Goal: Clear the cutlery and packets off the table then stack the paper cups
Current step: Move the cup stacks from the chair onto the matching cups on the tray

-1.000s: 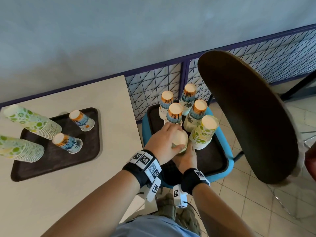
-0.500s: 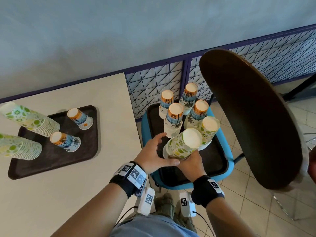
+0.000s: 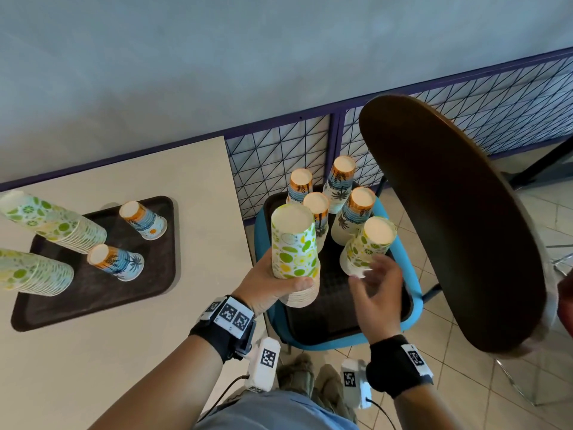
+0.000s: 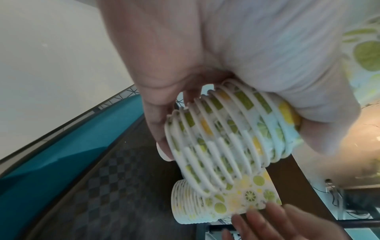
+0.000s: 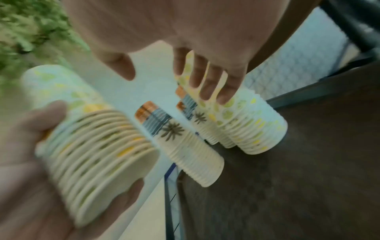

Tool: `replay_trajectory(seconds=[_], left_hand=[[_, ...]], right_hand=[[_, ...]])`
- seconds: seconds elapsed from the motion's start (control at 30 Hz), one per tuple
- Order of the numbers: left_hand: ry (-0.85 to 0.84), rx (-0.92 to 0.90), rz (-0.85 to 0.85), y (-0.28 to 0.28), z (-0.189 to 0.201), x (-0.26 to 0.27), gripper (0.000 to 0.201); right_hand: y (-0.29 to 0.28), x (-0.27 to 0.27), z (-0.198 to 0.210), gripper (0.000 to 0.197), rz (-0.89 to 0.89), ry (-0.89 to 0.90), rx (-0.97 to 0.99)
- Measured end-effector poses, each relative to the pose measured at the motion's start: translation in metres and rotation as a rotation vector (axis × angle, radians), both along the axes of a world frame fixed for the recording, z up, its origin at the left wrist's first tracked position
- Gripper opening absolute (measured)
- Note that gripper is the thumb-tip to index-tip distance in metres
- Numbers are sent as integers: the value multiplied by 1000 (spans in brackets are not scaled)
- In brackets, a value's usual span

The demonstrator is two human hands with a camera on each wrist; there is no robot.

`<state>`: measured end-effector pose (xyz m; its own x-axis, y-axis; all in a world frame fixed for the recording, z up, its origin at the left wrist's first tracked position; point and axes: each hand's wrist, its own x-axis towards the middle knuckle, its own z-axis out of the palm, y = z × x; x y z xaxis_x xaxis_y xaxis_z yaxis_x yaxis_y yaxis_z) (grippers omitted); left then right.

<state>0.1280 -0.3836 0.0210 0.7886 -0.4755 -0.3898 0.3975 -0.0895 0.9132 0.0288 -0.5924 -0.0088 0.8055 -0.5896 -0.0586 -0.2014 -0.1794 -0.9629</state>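
Observation:
My left hand [image 3: 288,283] grips a stack of citrus-print paper cups [image 3: 294,243] near its rims, bottoms up, above the front left of a dark tray [image 3: 335,308] on a blue chair. The left wrist view shows the fingers curled round that stack's rims [image 4: 226,138]. My right hand [image 3: 372,274] is open with spread fingers and holds nothing, just in front of a second citrus stack [image 3: 369,246] standing on the tray. Its fingers [image 5: 211,81] hover beside that stack [image 5: 252,126]; whether they touch it I cannot tell. Several palm-print stacks [image 3: 341,184] stand behind.
The table [image 3: 155,336] at left bears another dark tray [image 3: 102,293] with two tall citrus stacks [image 3: 55,221] and two palm-print cups [image 3: 142,220]. The chair's brown backrest [image 3: 449,212] looms close on the right. A mesh railing [image 3: 279,162] runs behind.
The citrus stack went from my right hand to my left, which has raised it upright. My right hand let go and moved right to the second citrus stack.

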Motion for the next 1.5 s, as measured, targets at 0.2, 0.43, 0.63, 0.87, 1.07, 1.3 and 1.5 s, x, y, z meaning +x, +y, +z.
replay_trajectory(seconds=[0.2, 0.43, 0.63, 0.87, 1.07, 1.3, 1.5], left_hand=[[10, -39, 22, 1, 13, -1, 79], [32, -61, -5, 0, 23, -2, 71], [33, -60, 24, 5, 25, 1, 67], [47, -72, 29, 28, 38, 7, 70], [10, -129, 155, 89, 49, 10, 90], [-92, -154, 373, 194, 72, 16, 84], [-234, -149, 631, 315, 108, 26, 78]], right_hand=[[-40, 44, -40, 101, -148, 213, 17], [-49, 62, -77, 96, -82, 257, 1], [-45, 59, -73, 96, -25, 253, -105], [-29, 23, -59, 98, 1, 201, -21], [30, 5, -8, 67, 225, 85, 113], [156, 67, 72, 49, 553, -72, 129], [280, 136, 130, 67, 652, -177, 56]])
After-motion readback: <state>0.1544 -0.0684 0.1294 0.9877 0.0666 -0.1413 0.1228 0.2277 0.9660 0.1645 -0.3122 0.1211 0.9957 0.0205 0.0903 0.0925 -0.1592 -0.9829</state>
